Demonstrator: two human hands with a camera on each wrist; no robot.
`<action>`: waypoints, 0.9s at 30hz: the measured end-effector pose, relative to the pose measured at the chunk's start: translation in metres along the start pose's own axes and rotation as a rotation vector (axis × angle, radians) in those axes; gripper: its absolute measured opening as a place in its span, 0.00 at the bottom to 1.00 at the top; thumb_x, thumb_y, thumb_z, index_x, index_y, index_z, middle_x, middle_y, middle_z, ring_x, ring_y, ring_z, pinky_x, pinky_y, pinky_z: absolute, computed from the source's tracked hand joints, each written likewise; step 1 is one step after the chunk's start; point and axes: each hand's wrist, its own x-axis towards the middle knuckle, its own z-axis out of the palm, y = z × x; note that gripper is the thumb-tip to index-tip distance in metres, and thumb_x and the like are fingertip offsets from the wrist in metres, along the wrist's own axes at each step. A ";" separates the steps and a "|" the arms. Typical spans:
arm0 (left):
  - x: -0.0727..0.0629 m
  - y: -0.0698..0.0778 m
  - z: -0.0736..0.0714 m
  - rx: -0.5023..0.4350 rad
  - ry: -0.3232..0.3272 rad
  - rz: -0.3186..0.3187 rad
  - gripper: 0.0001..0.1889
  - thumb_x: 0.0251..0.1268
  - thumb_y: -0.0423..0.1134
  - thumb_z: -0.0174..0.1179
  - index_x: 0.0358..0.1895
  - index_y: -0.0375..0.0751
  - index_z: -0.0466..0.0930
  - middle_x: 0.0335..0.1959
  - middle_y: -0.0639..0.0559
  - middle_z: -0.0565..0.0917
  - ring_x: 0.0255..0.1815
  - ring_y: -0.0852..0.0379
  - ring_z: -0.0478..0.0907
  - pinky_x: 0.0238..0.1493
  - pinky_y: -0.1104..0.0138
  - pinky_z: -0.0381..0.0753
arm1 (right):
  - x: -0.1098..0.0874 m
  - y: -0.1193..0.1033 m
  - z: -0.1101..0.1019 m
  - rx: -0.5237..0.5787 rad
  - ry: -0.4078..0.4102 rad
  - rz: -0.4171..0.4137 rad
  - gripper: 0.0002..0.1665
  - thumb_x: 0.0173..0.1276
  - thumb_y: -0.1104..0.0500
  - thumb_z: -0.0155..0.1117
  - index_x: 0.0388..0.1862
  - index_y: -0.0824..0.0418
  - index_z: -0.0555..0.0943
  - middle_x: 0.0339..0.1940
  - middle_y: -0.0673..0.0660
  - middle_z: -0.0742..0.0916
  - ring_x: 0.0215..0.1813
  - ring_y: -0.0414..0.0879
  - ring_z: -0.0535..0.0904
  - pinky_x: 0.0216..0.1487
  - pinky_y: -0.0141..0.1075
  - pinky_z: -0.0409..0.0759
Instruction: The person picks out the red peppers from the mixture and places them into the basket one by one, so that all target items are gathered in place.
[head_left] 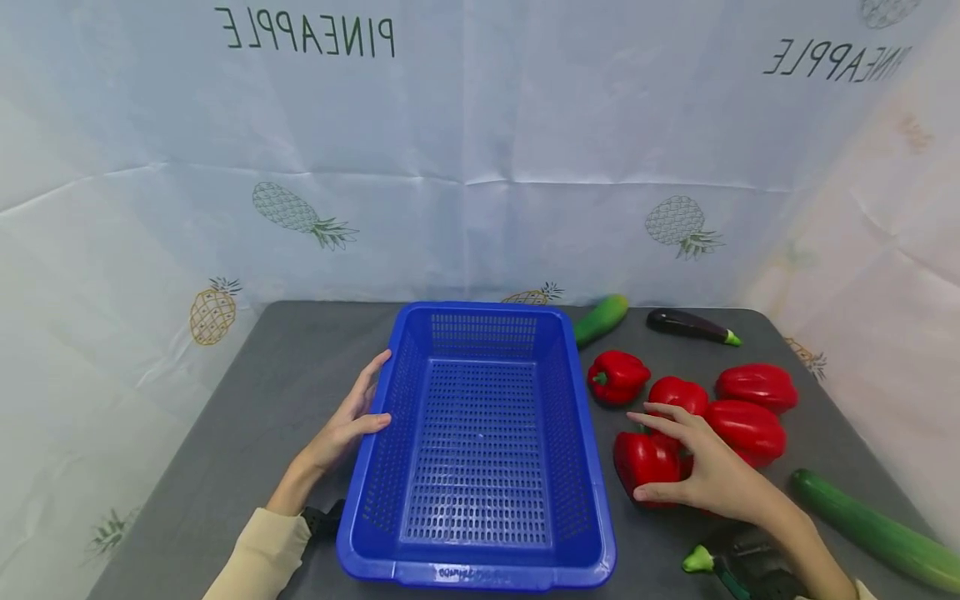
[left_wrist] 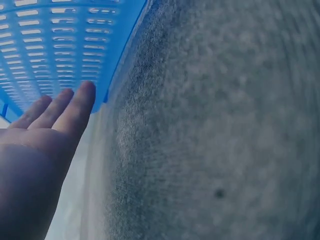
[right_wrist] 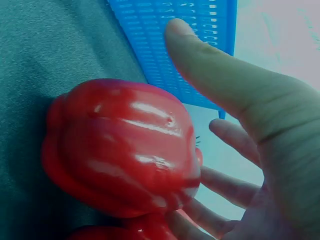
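Observation:
A blue perforated plastic basket (head_left: 480,575) stands in the middle of the table, with nothing inside. My left hand (head_left: 348,423) holds its left rim: the thumb lies over the rim, while the other fingers (left_wrist: 80,107) extend along the outer wall. To the right, my right hand (head_left: 716,471) spreads around a red bell pepper (head_left: 643,467), thumb and fingers wide apart. In the right wrist view, that bell pepper (right_wrist: 125,150) lies on its side, with a gap between it and the thumb. Some fingers pass behind the pepper, so their contact cannot be told.
Several other red bell peppers (head_left: 617,377) lie right of the basket. A dark eggplant (head_left: 690,326) and a green cucumber (head_left: 603,318) lie at the back; another cucumber (head_left: 873,529) is at far right. A second eggplant (head_left: 731,558) is partly under the right forearm. A pineapple-print cloth (head_left: 480,125) hangs behind.

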 end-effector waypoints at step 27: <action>0.002 -0.004 0.002 0.001 0.030 0.000 0.45 0.73 0.35 0.52 0.83 0.52 0.32 0.72 0.45 0.63 0.65 0.56 0.76 0.54 0.59 0.86 | 0.001 -0.004 0.003 -0.106 0.077 0.005 0.52 0.45 0.45 0.87 0.70 0.54 0.74 0.56 0.61 0.80 0.56 0.61 0.75 0.37 0.52 0.87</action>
